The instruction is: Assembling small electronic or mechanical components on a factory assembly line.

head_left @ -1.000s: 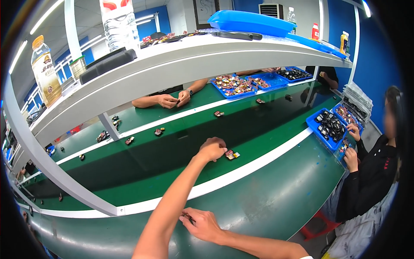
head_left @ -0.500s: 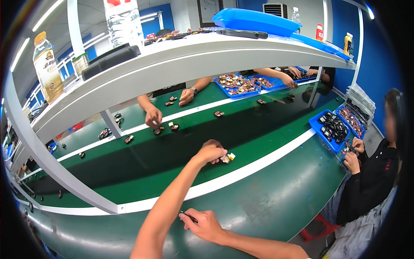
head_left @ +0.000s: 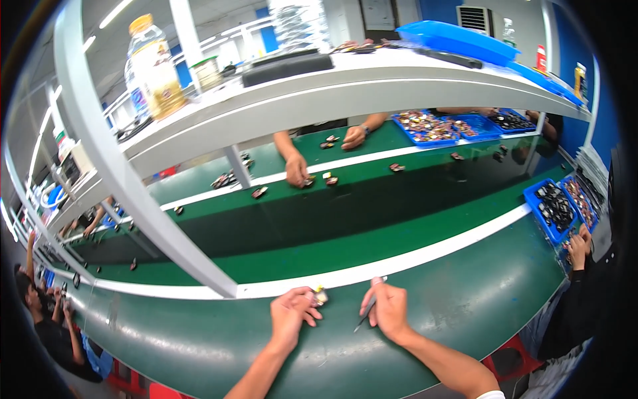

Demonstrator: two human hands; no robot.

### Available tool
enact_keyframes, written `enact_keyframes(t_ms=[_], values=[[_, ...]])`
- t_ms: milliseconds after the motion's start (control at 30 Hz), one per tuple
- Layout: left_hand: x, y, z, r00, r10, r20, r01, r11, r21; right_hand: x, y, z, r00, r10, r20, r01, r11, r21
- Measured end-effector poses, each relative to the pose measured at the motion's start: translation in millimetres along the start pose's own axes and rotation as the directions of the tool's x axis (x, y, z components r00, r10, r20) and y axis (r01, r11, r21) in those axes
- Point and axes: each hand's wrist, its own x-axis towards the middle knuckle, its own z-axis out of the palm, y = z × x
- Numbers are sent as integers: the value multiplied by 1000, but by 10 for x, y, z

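Note:
My left hand (head_left: 290, 318) pinches a small electronic part (head_left: 320, 296), yellow, white and dark, between thumb and fingertips. It is held over the green worktable (head_left: 425, 309), just on my side of the white rail. To its right, my right hand (head_left: 391, 307) is closed round a slim dark pen-like tool (head_left: 364, 320). The tool's thin tip points down toward the table, and its kind is too small to make out. A gap separates the tool from the part. Beyond the rail runs a green conveyor belt (head_left: 372, 236) with several similar small parts (head_left: 397, 167) along its far side.
A grey shelf (head_left: 372, 86) on white posts (head_left: 153, 173) spans the belt, carrying bottles (head_left: 156, 73) and a blue tray (head_left: 452, 40). Across the belt, a co-worker's hand (head_left: 296, 171) handles parts. Blue bins (head_left: 553, 211) of parts stand at right by another co-worker's hands (head_left: 579, 249).
My left hand has come back from the belt to the near table with the small part. My right hand has moved right, its tool turned tip-down. The view has swung left.

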Motion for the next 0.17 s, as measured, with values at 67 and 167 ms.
enact_keyframes(t_ms=[67,167], values=[[-190,-51,31,999,26,23,-26,1000,3,29,59,-40,995,73,64,-79,993,89],[-252,-127,17,996,66,63,-64,998,-24,97,147,33,991,123,62,-134,961,243]])
